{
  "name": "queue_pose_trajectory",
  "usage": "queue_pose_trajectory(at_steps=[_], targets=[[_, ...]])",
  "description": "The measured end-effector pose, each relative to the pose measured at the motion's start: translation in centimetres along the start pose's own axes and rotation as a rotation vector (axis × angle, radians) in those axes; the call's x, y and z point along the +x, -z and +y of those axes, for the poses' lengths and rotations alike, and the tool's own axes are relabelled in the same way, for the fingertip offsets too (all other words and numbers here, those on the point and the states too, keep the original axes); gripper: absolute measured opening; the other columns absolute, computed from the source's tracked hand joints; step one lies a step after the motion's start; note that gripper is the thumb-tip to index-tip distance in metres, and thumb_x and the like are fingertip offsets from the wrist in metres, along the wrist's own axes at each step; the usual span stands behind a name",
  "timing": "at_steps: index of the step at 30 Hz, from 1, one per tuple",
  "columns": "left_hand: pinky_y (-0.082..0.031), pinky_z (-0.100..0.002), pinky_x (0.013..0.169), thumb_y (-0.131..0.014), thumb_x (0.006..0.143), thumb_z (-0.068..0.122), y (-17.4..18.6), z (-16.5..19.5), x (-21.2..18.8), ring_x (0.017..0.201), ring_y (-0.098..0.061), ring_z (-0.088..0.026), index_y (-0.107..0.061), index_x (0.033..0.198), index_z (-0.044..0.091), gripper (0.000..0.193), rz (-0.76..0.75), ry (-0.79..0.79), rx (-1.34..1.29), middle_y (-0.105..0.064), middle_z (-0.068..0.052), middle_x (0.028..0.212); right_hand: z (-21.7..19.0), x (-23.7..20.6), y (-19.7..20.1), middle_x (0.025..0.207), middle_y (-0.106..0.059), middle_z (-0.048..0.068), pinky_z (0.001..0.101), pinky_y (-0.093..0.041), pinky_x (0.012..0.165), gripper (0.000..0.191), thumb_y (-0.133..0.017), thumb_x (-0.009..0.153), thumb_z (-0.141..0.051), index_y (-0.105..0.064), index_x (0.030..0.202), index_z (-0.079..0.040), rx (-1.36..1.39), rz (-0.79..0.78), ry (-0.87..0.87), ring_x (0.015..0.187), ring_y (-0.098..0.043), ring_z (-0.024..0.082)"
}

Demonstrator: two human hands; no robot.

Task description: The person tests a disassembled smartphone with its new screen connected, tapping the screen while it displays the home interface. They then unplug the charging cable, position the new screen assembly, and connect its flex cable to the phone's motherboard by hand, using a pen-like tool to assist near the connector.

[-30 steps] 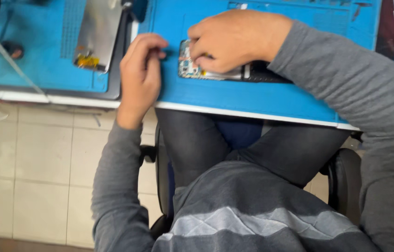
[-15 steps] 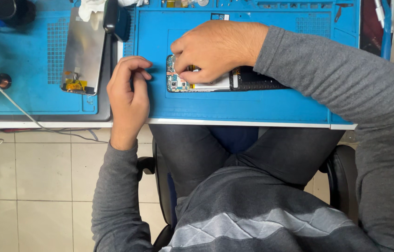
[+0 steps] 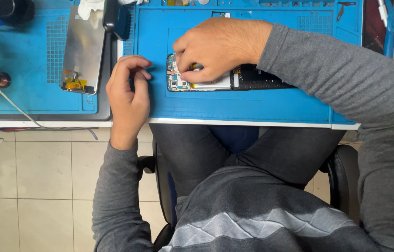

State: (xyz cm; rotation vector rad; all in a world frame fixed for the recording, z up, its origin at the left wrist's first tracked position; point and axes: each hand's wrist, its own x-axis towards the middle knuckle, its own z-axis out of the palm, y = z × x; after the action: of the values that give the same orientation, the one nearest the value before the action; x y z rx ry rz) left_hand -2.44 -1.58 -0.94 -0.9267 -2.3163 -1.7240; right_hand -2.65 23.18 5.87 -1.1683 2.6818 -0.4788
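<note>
An opened phone (image 3: 215, 83) with bare circuit board and battery lies flat on a blue work mat (image 3: 253, 105). My right hand (image 3: 218, 46) rests on top of the phone, fingertips pinched near its left end; whether something small sits between them I cannot tell. My left hand (image 3: 129, 91) lies on the mat just left of the phone, fingers loosely curled, holding nothing, a little apart from the phone's edge.
A detached phone screen panel (image 3: 82, 49) with a yellow flex lies on a second blue mat (image 3: 20, 56) at the left. A dark case (image 3: 115, 18), white cloth (image 3: 89, 7), thin cables (image 3: 10, 105) and a small copper spool (image 3: 3, 79) are nearby. The desk edge (image 3: 234, 123) runs above my lap.
The view has shifted so the desk sits lower and nearer in frame. My left hand has drawn back slightly from the phone's left end. My right hand stays on the phone.
</note>
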Motion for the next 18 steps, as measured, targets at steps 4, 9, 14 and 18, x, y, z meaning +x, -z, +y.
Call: queue_pose_trajectory(at_steps=[4,9,14,18], targets=[[-0.052,-0.025,0.081,-0.047,0.103,-0.016,0.04,0.01,0.04,0.09,-0.062,-0.012,-0.062,0.113,-0.002,0.023,0.001,-0.006,0.0,-0.065,-0.01,0.114,-0.03,0.12,-0.07,0.086,-0.069,0.005,0.0396,-0.056,0.06,0.025,-0.062,0.094,-0.029,-0.082,0.097,-0.014,-0.026,0.051,0.078,0.078,-0.068,0.022],[-0.052,-0.026,0.082,-0.046,0.103,-0.016,0.14,0.01,0.03,0.091,-0.062,-0.012,-0.062,0.114,-0.002,0.024,-0.005,-0.003,-0.006,-0.065,-0.01,0.115,0.13,0.22,-0.1,0.083,-0.068,0.007,0.0399,-0.056,0.062,0.029,-0.059,0.096,-0.029,-0.081,0.104,-0.012,-0.018,0.033,0.055,0.079,-0.068,0.023],[-0.052,-0.025,0.08,-0.047,0.103,-0.017,0.32,-0.33,-0.09,0.088,-0.063,-0.013,-0.061,0.116,-0.002,0.024,0.0,-0.043,-0.016,-0.064,-0.01,0.115,0.49,0.0,-0.06,0.089,-0.07,0.01,0.0423,-0.054,0.071,0.037,-0.054,0.103,-0.036,-0.08,0.096,-0.01,0.042,-0.039,-0.031,0.078,-0.067,0.027],[-0.052,-0.024,0.079,-0.047,0.102,-0.018,0.46,-0.54,-0.04,0.086,-0.063,-0.013,-0.061,0.117,-0.002,0.026,-0.002,-0.07,-0.026,-0.064,-0.01,0.115,0.68,0.08,-0.37,0.089,-0.071,0.01,0.0421,-0.055,0.078,0.039,-0.055,0.105,-0.036,-0.08,0.095,-0.008,0.03,0.012,0.042,0.085,-0.067,0.027]])
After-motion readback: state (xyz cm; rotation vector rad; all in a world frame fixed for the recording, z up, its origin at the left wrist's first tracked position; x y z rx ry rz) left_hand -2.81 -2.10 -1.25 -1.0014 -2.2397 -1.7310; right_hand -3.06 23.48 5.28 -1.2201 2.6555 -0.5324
